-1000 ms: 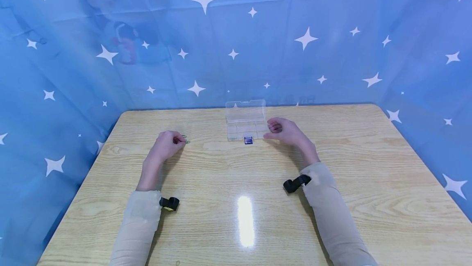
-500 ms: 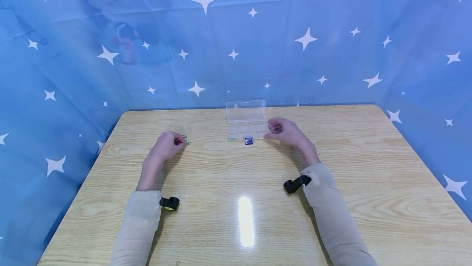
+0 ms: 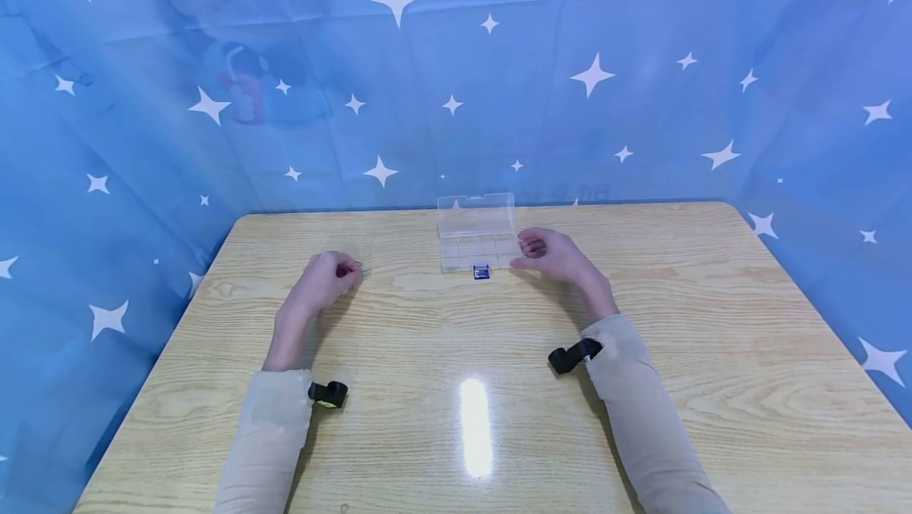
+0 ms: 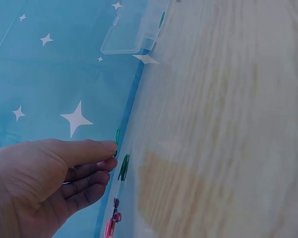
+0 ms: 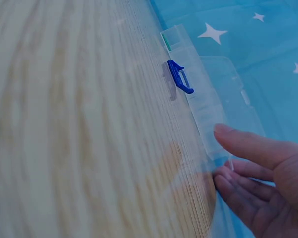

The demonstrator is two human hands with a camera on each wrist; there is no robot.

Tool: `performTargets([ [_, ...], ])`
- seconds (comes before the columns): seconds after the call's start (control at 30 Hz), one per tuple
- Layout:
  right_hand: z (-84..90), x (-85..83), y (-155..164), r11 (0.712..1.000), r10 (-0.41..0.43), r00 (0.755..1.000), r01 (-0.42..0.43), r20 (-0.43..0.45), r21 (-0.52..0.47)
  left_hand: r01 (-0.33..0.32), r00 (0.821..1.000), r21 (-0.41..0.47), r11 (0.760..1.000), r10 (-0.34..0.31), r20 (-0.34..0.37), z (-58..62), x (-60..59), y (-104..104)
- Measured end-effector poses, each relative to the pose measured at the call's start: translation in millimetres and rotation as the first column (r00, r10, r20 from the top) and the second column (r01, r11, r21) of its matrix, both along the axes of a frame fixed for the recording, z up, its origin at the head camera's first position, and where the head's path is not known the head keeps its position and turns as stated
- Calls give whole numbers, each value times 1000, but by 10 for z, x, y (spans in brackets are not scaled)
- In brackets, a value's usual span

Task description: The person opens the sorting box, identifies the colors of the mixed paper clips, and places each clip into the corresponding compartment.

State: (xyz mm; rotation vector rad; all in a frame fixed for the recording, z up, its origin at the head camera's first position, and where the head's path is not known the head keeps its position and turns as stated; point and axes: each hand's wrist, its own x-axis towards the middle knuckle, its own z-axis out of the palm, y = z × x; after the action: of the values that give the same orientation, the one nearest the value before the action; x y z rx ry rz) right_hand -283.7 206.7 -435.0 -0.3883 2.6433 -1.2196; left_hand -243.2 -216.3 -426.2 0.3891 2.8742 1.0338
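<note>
Blue cloth (image 3: 456,78) printed with white stars hangs behind and to both sides of a pale wood-grain table (image 3: 470,387), glossy enough to carry a bright streak of glare. Near the far edge sits a clear plastic organiser box (image 3: 476,238), a shallow rectangle split into compartments, its lid (image 3: 474,206) standing open at the back; a green sliver shows in the end compartment in the right wrist view, otherwise its contents cannot be made out. A small blue binder clip (image 3: 480,271) lies on the wood just in front of the box, touching or nearly touching its front wall.

The right hand (image 3: 554,254) rests beside the box's right end, fingers loosely curled and holding nothing, fingertips at its wall. The left hand (image 3: 326,278) lies well left of the box, thumb and curled fingers pinching a green paper clip (image 4: 116,137). More green paper clips (image 4: 123,167) and red ones (image 4: 112,223) lie just beside it.
</note>
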Motion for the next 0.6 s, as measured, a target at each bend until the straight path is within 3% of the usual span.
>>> performTargets([
  [0.6, -3, -2, 9, 1000, 4, 1000, -4, 2, -8, 0, 998, 2, 1000, 0, -56, 92, -23, 149],
])
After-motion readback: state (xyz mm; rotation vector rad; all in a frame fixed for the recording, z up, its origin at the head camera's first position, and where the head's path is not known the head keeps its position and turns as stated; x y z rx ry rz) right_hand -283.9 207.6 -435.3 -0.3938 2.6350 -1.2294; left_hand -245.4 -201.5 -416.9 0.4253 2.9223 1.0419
